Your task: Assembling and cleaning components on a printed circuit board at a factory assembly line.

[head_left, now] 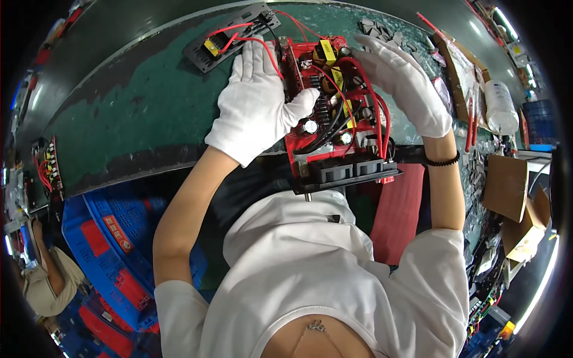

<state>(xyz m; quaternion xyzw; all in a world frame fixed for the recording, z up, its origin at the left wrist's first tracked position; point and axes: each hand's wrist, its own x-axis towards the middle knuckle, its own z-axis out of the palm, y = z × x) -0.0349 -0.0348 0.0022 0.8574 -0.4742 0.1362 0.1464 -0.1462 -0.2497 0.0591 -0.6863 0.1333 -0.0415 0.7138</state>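
Bench (137, 119) is topped by red board (331, 101), near end left overhanging, likely for clearance. Left hand (253, 101) is laid flat beside it, thumb spread over board, seemingly for steadying; right hand (406, 83) is cupped alongside, grip unclear. Grey panel (239, 19) is parked beyond.

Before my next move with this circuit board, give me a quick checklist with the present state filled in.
1. Both hands gloved: ok, left hand and right hand wear white gloves.
2. Board wholly on the table: not ok, its black end panel juts past the near edge.
3. Thick red wires tucked in: not ok, they loop along the board's right side.
4. Right hand gripping: cannot tell, thumb hidden.
5. Wrists bare: not ok, dark band on the right.
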